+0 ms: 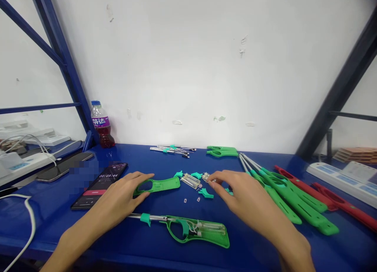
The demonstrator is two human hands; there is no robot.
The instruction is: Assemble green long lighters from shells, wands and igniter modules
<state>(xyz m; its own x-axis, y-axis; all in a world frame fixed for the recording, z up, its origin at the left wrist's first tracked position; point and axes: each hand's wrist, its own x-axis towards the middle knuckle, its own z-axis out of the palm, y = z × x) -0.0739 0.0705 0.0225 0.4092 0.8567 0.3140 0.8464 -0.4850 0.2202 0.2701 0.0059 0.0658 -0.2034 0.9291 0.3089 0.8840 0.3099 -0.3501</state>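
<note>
My left hand [123, 195] lies flat on the blue table [147, 248], fingers stretched out onto the left end of a green plastic lighter shell [160, 184]. My right hand [238, 193] reaches to the middle, its fingertips pinching a small clear part [207, 177] beside other clear tanks [191, 181] and teal trigger pieces [205, 193]. Nearer to me lies an open green lighter half [200, 230] with a metal tube, teal collar and inner parts showing.
A phone [100, 185] showing a timer lies at the left, with a second phone [63, 167], white cables and a drink bottle [101, 125] beyond. Finished green and red long lighters [294, 197] lie at the right. Metal tubes [172, 150] and green shells [222, 151] sit by the wall.
</note>
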